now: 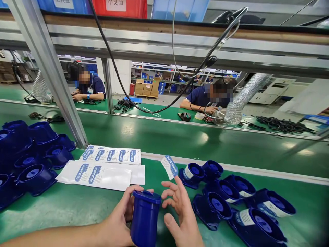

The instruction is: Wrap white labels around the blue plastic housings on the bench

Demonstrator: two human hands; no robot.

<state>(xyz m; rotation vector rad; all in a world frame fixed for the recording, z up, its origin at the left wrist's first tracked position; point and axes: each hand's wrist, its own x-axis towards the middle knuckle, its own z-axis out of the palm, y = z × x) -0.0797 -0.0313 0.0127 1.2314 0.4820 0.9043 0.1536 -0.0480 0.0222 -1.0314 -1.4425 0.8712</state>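
My left hand (119,219) is wrapped around a dark blue plastic housing (145,219), a cup-like body with a flange at its top. Just right of it, my right hand (183,212) holds a blue-and-white printed label (169,167) at the tip of the index finger, as if stuck there. The other fingers of that hand are spread and do not touch the housing. Behind my left hand lie label sheets (110,175), one with two labels on its white backing, and a stack of fuller sheets (110,155).
Blue housings without visible labels (34,178) are piled at the left. Several labelled housings (218,204) stand at the right. A metal post (51,75) rises at the left, and a black cable (113,65) hangs ahead. Two people work at the opposite bench.
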